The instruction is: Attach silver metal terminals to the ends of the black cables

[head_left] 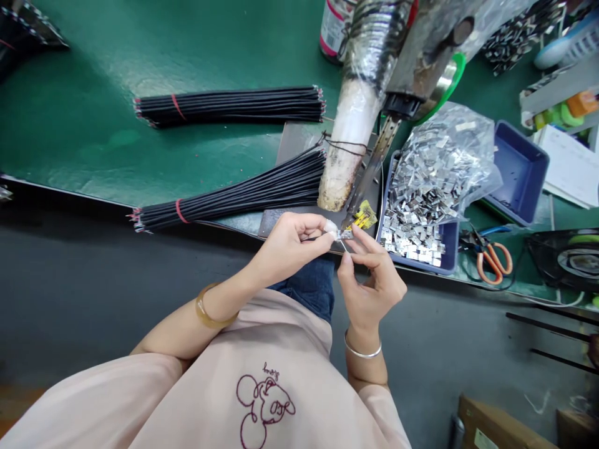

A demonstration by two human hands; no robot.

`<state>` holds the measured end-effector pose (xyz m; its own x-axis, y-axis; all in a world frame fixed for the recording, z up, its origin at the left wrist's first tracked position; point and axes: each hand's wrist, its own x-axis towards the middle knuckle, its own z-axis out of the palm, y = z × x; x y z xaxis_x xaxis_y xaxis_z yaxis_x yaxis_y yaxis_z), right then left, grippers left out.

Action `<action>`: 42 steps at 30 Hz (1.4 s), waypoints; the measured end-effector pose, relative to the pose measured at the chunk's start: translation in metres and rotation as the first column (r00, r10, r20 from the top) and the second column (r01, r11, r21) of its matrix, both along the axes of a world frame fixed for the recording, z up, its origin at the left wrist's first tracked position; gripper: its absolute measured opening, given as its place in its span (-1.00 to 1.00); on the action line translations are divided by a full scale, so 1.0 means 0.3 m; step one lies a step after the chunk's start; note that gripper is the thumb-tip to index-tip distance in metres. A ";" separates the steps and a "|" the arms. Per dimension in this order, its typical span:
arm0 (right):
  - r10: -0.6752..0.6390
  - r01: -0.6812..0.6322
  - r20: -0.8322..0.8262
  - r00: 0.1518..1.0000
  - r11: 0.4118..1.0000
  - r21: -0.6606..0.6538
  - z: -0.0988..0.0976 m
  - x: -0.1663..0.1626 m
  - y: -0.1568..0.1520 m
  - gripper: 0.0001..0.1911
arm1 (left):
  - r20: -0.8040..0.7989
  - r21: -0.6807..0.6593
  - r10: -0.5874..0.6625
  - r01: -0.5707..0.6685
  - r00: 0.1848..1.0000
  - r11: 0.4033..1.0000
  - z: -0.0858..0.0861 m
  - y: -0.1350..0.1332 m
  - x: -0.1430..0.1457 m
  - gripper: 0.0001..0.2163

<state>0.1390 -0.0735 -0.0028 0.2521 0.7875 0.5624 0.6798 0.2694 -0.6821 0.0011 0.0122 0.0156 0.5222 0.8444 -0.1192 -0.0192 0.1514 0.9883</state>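
My left hand (292, 243) and my right hand (369, 274) meet at the near edge of the green bench. Both pinch a small metal clip (345, 234) between their fingertips, right under the tip of a soldering tool (369, 171) that slants down from a plastic-wrapped holder (355, 118). A thin dark wire seems to run into the left fingers. A bundle of black wires (234, 196) tied with a red band lies just left of my hands. A second black wire bundle (229, 105) lies further back.
A blue tray (444, 240) with a clear bag of several metal clips (435, 181) stands right of my hands. An empty blue bin (517, 171), orange-handled scissors (491, 259) and a white can (333, 28) stand around. Dark floor lies below the bench edge.
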 end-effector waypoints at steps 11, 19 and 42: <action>0.040 -0.040 0.012 0.999 0.999 -0.032 0.012 0.014 0.007 -0.87 | -0.014 -0.002 0.004 -0.004 1.000 1.000 -0.002 0.003 0.002 -0.82; 0.071 -0.070 0.040 0.997 0.997 -0.013 0.008 0.020 -0.003 -0.88 | -0.016 -0.026 -0.050 0.049 0.999 0.998 -0.001 -0.002 -0.001 -0.83; -0.006 0.167 0.534 0.845 0.953 -0.253 0.014 0.143 0.125 -0.75 | -0.158 0.873 0.509 -0.121 0.846 0.472 -0.071 0.058 -0.103 -0.85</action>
